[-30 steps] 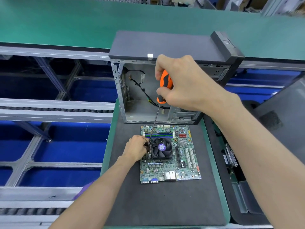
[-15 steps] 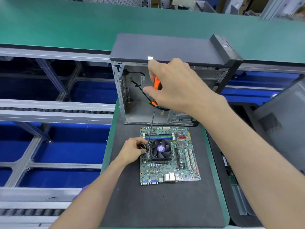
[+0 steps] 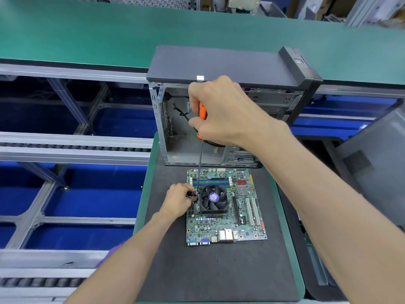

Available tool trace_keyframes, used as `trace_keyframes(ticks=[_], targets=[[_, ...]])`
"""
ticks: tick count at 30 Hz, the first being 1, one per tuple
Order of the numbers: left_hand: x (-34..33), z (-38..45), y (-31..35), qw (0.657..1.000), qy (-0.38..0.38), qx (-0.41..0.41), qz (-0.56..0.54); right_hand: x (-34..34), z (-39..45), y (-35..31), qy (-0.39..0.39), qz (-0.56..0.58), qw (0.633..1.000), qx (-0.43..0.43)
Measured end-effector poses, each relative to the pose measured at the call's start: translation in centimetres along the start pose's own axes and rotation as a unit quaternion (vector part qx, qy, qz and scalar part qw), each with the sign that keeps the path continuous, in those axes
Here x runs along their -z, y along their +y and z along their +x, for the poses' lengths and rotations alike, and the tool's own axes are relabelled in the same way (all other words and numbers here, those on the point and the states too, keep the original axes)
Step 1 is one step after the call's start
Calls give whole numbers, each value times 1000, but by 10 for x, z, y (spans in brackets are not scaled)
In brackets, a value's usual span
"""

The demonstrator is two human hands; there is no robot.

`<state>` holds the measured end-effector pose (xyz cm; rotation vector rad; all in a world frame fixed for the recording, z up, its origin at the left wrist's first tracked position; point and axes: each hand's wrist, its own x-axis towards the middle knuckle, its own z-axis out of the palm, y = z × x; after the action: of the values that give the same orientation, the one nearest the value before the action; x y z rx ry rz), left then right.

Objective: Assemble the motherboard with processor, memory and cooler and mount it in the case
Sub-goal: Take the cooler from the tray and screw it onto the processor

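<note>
right hand [image 3: 225, 113] shifted left gripping screwdriver [image 3: 202, 113], tip beside cooler [image 3: 213, 199]

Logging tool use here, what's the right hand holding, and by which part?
The right hand holds a screwdriver by its orange handle, the shaft running down to the cooler's left corner.
</note>
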<state>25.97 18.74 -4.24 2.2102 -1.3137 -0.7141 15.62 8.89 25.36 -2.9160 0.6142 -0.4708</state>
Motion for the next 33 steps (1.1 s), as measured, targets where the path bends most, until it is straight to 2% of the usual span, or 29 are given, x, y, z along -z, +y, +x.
trace_keyframes(ticks=[6, 9, 12, 16, 21, 24, 29, 31, 33], targets=[[15, -8, 3, 996, -31, -10, -80, 4, 7, -2, -38, 28, 999, -7], [26, -14, 6, 984, 6, -18, -178, 4, 11, 0, -29, -29, 998, -42], [36, -14, 16, 971, 58, -82, -215, 7, 11, -3, -6, -95, 993, -71], [40, -9, 30, 972, 78, -100, -197, 11, 12, -11, -21, -112, 992, -50], [26, -8, 25, 972, 128, -145, -133, 21, 10, -11, -94, -9, 995, -29], [24, -9, 23, 971, 129, -162, -120, 14, 7, -10, -72, -44, 996, -25], [52, -16, 38, 984, 59, -127, -112, 5, 4, -22, -11, -112, 993, -29], [75, -27, 67, 959, 85, -178, -205, 4, 5, -24, 7, -140, 989, -38], [93, -35, 110, 909, 163, -219, -316, 3, 6, -26, 19, -160, 985, -58]])
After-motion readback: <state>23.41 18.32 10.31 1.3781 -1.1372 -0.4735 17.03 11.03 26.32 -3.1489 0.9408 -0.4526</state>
